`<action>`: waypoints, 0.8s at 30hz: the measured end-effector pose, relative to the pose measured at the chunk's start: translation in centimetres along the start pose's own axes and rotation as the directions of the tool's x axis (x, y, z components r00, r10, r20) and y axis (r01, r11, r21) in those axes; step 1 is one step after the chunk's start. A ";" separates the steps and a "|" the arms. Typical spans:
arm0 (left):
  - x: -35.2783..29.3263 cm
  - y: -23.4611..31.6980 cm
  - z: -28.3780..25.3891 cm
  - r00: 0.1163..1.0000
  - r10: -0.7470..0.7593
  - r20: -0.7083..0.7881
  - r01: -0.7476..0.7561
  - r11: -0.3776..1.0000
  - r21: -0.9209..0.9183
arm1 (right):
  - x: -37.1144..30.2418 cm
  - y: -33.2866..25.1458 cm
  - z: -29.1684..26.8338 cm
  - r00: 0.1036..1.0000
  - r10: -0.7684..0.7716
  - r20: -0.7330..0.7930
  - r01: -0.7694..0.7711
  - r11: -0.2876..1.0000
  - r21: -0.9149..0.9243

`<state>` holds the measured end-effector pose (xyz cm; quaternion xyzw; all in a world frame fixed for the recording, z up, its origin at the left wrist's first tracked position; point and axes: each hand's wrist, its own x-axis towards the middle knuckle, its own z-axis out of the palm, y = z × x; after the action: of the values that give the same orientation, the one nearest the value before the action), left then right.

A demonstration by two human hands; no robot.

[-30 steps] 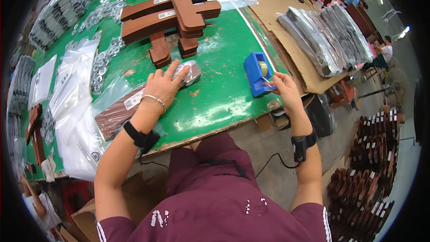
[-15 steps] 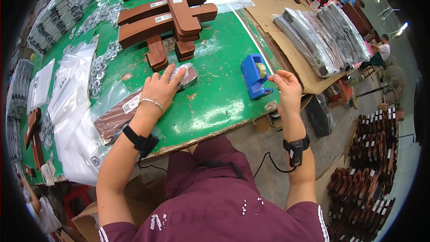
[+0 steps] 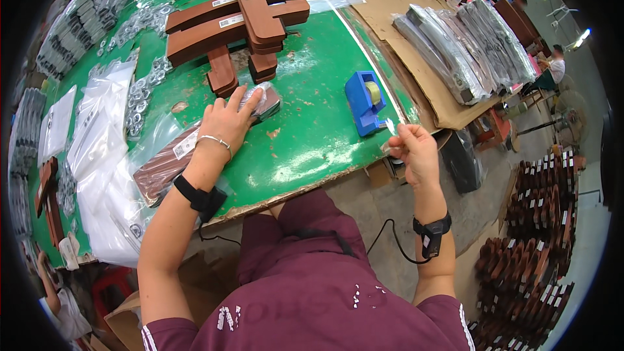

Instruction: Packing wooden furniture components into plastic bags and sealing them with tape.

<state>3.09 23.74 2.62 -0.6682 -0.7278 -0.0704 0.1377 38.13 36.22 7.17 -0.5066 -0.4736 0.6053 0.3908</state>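
My left hand (image 3: 224,122) lies flat with fingers spread on a clear-bagged bundle of brown wooden pieces (image 3: 153,173), pressing the folded plastic at its far end. The bundle lies slantwise on the green table (image 3: 305,149) and bears a white label. My right hand (image 3: 418,153), thumb and fingers pinched, holds a strip of clear tape (image 3: 390,127) near the table's right edge. Just left of it stands a blue tape dispenser (image 3: 357,101) with a roll of tape in it. The strip's far end is at the dispenser's cutting edge; whether it still joins the roll I cannot tell.
Crosswise-stacked brown wooden pieces (image 3: 260,23) stand beyond my left hand. Clear plastic bags (image 3: 107,149) and small bagged metal parts (image 3: 138,101) lie to the left. Wrapped bundles (image 3: 465,49) sit on cardboard at the right. A person (image 3: 554,68) sits farther off.
My right hand has drawn back toward me from the dispenser, pulling the tape strip. My left hand stays on the bagged bundle. The whole view has shifted slightly.
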 end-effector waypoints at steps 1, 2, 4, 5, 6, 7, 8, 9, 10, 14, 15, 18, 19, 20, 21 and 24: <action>0.1 0.0 0.1 1.000 0.003 0.000 -0.003 1.000 -0.002 | 0.1 0.8 -0.3 0.998 0.060 0.012 -0.060 0.998 -0.012; 0.2 0.1 0.1 1.000 0.007 -0.010 -0.007 1.000 -0.007 | 0.2 1.3 -0.5 0.996 0.092 -0.002 -0.092 0.995 -0.040; 0.2 0.0 0.1 1.000 0.009 -0.015 -0.009 1.000 -0.006 | 0.7 2.5 -0.7 0.992 0.127 0.009 -0.126 0.991 -0.047; 0.1 0.0 0.1 1.000 0.008 -0.013 -0.008 1.000 -0.008 | 0.9 3.0 -0.7 0.987 0.160 0.019 -0.158 0.986 -0.057; 0.1 -0.1 0.2 1.000 0.006 -0.011 -0.006 1.000 -0.010 | 1.1 3.4 -0.7 0.984 0.174 0.035 -0.172 0.984 -0.048; 0.1 -0.1 0.3 1.000 0.003 -0.010 -0.003 1.000 -0.008 | 1.3 3.7 -0.7 0.984 0.175 0.039 -0.173 0.984 -0.048; 0.2 0.0 0.3 1.000 0.004 -0.007 -0.004 1.000 -0.014 | 1.6 4.0 -0.7 0.991 0.131 0.041 -0.127 0.988 -0.090; 0.1 -0.1 0.1 1.000 0.002 -0.004 -0.002 1.000 -0.016 | 1.8 4.2 -0.4 0.995 0.087 0.051 -0.080 0.988 -0.129; 0.0 -0.2 0.1 1.000 -0.007 -0.003 0.007 1.000 -0.009 | 2.0 4.5 -0.2 0.994 0.087 0.063 -0.078 0.989 -0.128; -0.2 -0.2 0.2 1.000 -0.008 -0.030 0.008 1.000 -0.029 | 2.3 5.1 -0.5 0.996 -0.074 0.057 0.090 0.924 -0.372; -0.2 0.0 0.1 0.999 -0.003 -0.036 0.001 0.999 -0.051 | 2.1 5.1 -0.5 0.991 -0.124 0.047 0.132 0.884 -0.448; -0.1 0.2 -0.5 0.999 -0.049 -0.004 0.048 0.995 -0.083 | 1.5 5.3 0.1 0.957 -0.288 0.045 0.251 0.736 -0.629; 0.0 0.2 -0.6 0.998 -0.065 0.014 0.066 0.992 -0.103 | 1.4 5.4 0.3 0.912 -0.406 0.057 0.317 0.609 -0.727; 0.0 0.2 -0.8 0.997 -0.075 0.034 0.078 0.991 -0.113 | 1.4 5.7 0.5 0.854 -0.511 0.096 0.395 0.517 -0.759; 0.1 0.2 -0.8 0.996 -0.079 0.031 0.082 0.990 -0.112 | 1.4 5.9 0.7 0.852 -0.514 0.100 0.400 0.514 -0.759; 0.1 0.1 -0.4 0.996 -0.074 0.051 0.078 0.994 -0.082 | 1.8 7.1 -0.3 0.900 -0.436 0.025 0.330 0.643 -0.691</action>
<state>3.23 23.76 3.02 -0.6465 -0.7522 -0.0901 0.0894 38.10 36.26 -0.17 -0.5438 -0.7284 0.2541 0.3304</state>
